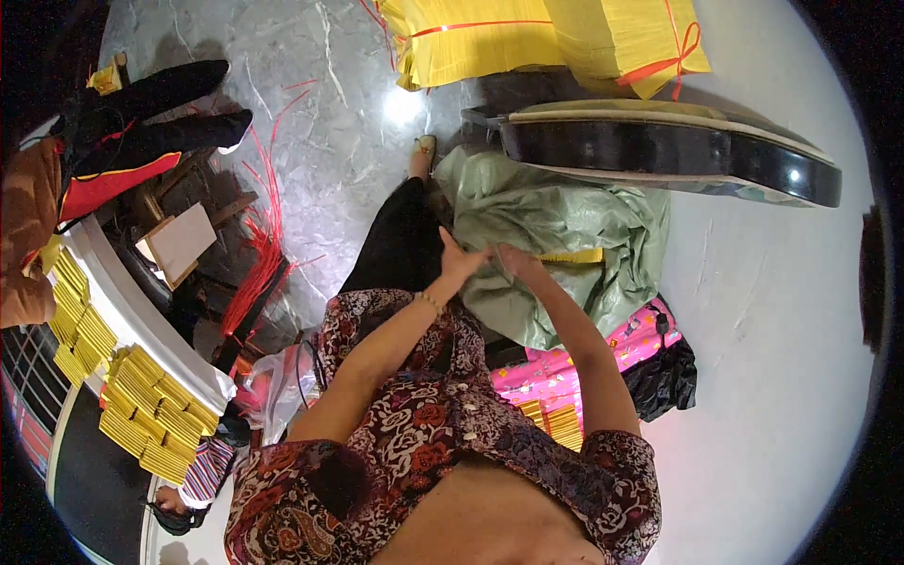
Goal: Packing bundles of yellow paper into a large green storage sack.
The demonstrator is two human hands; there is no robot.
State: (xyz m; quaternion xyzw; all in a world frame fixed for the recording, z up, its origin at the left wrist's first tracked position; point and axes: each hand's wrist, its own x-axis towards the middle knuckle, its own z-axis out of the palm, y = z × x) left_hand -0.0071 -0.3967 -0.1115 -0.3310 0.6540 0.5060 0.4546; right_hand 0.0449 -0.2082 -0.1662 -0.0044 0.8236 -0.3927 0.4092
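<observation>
My left hand [463, 261] is over my lap, its thumb standing apart and its fingers stretched toward the right. Close against those fingertips is my right hand [516, 263], its fingers blurred and hard to make out. No held thing shows clearly between them. Beneath and around both hands spreads a crumpled pale green plastic sheet or sack [603, 212]. A yellow folded paper piece [576, 256] lies on it just right of my right hand.
Bundles of yellow paper [490, 42] tied with red string stand at the far side. A black cushioned seat [659, 155] juts in at right. Red strings [264, 254] hang at left. Stacked gold folded papers [155, 410] and another person's sleeve [28, 207] are farther left; a pink patterned cloth [621, 348] lies right.
</observation>
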